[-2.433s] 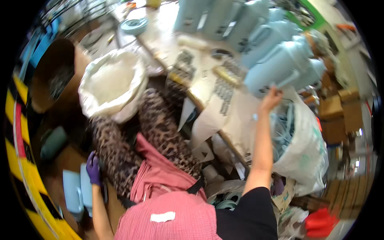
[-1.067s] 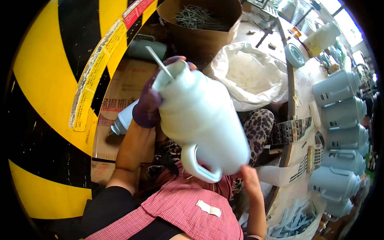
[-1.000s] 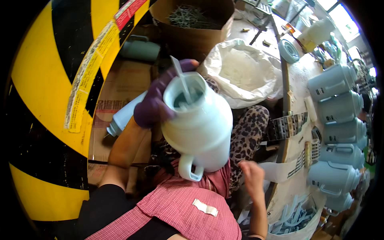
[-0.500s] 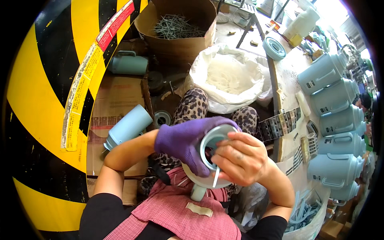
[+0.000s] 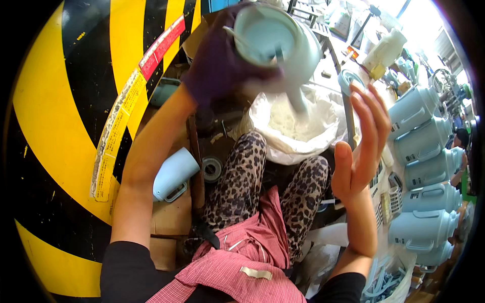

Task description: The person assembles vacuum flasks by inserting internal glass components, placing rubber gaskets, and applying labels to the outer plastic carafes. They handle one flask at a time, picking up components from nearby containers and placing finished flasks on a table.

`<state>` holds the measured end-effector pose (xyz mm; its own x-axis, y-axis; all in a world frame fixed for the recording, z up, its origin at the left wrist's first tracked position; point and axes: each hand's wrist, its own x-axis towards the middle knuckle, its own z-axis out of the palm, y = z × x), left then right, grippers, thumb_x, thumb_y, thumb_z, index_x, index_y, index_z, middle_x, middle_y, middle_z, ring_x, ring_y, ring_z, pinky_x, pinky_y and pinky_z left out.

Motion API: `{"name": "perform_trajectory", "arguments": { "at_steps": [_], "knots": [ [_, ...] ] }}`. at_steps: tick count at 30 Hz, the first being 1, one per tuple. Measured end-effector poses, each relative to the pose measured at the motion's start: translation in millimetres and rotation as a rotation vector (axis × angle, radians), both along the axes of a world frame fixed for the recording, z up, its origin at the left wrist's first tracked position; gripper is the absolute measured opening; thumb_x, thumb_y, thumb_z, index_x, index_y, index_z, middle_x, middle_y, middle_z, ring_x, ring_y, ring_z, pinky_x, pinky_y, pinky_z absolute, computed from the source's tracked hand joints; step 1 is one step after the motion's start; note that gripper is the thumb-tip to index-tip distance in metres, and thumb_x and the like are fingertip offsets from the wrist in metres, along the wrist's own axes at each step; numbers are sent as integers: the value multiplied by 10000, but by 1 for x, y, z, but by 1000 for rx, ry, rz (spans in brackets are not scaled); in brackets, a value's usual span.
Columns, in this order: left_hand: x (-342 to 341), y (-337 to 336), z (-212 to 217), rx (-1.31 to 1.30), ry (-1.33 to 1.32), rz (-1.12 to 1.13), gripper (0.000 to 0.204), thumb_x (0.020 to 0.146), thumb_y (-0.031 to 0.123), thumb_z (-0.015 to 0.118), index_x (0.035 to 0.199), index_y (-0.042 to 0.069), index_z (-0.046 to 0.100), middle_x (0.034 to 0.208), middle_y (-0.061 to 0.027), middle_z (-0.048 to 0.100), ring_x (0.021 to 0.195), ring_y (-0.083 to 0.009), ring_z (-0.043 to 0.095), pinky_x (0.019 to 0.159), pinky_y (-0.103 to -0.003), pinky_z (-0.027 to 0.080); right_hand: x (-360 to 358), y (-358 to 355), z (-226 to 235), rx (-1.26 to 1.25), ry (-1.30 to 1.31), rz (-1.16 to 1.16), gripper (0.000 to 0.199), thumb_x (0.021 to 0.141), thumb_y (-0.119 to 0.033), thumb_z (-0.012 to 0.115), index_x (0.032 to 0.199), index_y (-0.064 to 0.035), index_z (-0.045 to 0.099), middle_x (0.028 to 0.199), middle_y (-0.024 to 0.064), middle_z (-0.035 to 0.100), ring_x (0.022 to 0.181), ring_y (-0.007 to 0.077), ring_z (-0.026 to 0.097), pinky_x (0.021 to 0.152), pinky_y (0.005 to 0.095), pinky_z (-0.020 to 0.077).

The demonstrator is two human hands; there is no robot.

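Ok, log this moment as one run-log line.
left hand: purple glove, grips raised pale blue jug body | right hand: bare, open, empty | below: white bag

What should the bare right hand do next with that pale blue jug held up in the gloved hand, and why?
Probably bring the right hand up to steady the pale blue jug. It is open and empty, apart from the jug, while the gloved left hand alone holds the jug raised and tilted, mouth toward the camera, above the white bag.

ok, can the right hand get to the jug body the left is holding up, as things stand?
Probably yes. The right hand is bare, open and empty, raised just right of and below the pale blue jug body in the gloved left hand, with nothing between them.
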<state>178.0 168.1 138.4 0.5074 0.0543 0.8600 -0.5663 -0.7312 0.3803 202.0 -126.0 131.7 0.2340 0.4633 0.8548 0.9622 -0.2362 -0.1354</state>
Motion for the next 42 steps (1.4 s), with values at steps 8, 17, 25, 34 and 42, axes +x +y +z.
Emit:
{"name": "perform_trajectory", "arguments": {
  "at_steps": [8,17,25,34,42],
  "knots": [
    [85,86,-20,64,-111,91,816,717,307,913,1373,33,511,1285,-118,622,1161,-247,618,1036,-370,497,18,-15,-68,-218,130,-71,182,864,18,671,1021,-43,740,1163,101,681,1143,338,582,984,422,465],
    [-52,46,-106,-512,-445,177,951,638,443,955,1362,39,491,1303,-123,569,1255,-268,541,1089,-447,458,191,64,-278,-342,769,-76,220,945,-97,583,1107,-51,726,1126,188,690,1122,386,631,991,431,486],
    [-167,1,-158,-912,-154,-35,977,653,527,914,1378,35,480,1368,-154,505,1335,-312,453,1145,-489,385,289,179,-389,-702,1021,-349,540,971,-262,603,1470,-95,484,1370,180,619,1347,379,501,1077,474,439],
    [-143,-43,-127,-954,-193,-523,1017,671,621,868,1395,30,467,1440,-189,434,1424,-361,354,1209,-537,303,271,108,-368,-626,810,-335,331,921,-343,691,1090,-64,745,1169,147,720,1064,397,634,906,461,516],
    [-105,-116,-126,-189,453,-532,893,677,452,932,1332,67,464,1368,-167,578,1319,-356,533,1144,-577,350,245,36,-330,-318,879,-312,238,976,-210,661,1029,3,754,1051,166,688,879,291,683,767,380,525]
  ]
}}
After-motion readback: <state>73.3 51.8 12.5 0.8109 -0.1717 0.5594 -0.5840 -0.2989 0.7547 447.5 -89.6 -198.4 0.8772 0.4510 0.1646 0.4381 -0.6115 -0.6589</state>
